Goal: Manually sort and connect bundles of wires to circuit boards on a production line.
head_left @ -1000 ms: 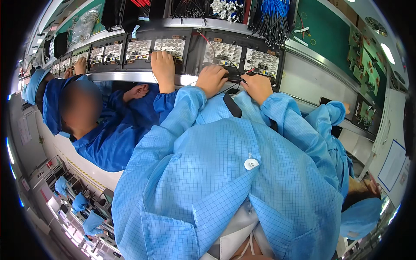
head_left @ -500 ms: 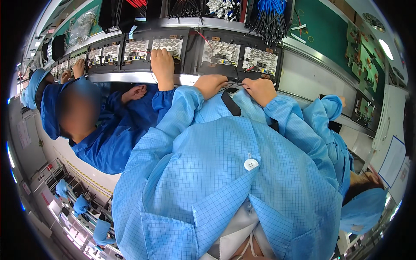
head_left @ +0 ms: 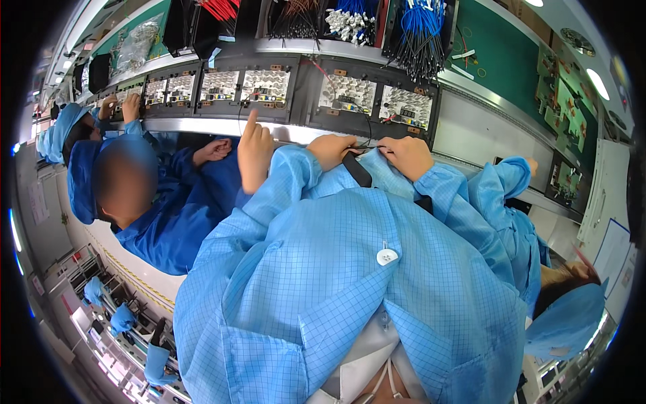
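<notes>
At the near edge of the bench, my left hand (head_left: 331, 149) is closed, pinching a thin black wire (head_left: 367, 141). My right hand (head_left: 409, 155) is closed too, its fingertips on the wire's right part. Beyond the hands lies a black tray (head_left: 311, 101) holding two silvery circuit boards. The left circuit board (head_left: 350, 93) has a red wire above it, and a black lead runs from it toward my hands. Below my fingers a black strap (head_left: 357, 171) crosses my blue sleeve area. The wire's ends are hidden by my fingers.
Left of me, a co-worker's hand (head_left: 256, 151) points upward near another tray of circuit boards (head_left: 264, 86). Behind the trays stand bins with blue wires (head_left: 420, 37), white connectors (head_left: 350, 25) and red wires (head_left: 219, 10). At right, another person's sleeve (head_left: 501, 178) reaches the bench.
The co-worker's hand has pulled back from the tray toward the bench edge, its index finger now extended. My hands keep hold of the wire, nearly in place. The view has shifted slightly.
</notes>
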Available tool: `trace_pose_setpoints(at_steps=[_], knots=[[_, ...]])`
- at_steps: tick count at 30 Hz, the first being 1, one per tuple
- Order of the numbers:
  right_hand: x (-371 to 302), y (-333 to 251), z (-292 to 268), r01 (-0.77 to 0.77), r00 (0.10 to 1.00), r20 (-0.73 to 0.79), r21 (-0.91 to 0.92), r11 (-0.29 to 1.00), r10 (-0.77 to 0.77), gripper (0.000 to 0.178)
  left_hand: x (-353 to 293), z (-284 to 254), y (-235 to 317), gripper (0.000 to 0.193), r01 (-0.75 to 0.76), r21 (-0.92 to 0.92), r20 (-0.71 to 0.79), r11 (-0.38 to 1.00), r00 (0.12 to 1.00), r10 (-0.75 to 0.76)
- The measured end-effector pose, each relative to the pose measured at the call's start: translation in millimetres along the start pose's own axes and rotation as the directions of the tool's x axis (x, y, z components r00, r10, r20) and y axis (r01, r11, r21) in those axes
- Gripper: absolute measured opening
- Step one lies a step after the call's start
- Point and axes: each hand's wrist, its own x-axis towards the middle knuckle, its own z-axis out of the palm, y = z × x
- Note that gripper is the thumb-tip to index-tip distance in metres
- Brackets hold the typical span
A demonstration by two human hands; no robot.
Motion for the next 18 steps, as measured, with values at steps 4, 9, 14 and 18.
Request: trace_pose_setpoints(at_steps=[4,9,14,18], knots=[[0.7,-3.0,-0.8,-0.048,0.998,0.042,-0.039,0.998,0.049,0.016,-13.7,-9.5,13.7,0.021,0.081,0.203,-0.037,0.976,0.996,-0.075],[0.2,-1.3,-1.6,0.018,0.999,0.051,-0.099,0.995,-0.013,0.013,-26.8,-13.5,11.6,0.020,0.116,0.260,-0.045,0.959,0.993,-0.108],[4.7,-6.1,-28.4,-0.083,0.970,0.239,0.140,0.987,0.048,0.016,-38.4,-14.4,12.0,0.020,0.129,0.237,-0.080,0.963,0.990,-0.113],[2.8,-13.0,-24.7,-0.058,0.968,0.250,0.146,0.988,0.020,0.016,-50.3,0.8,6.5,0.019,0.149,0.224,-0.127,0.963,0.984,-0.122]])
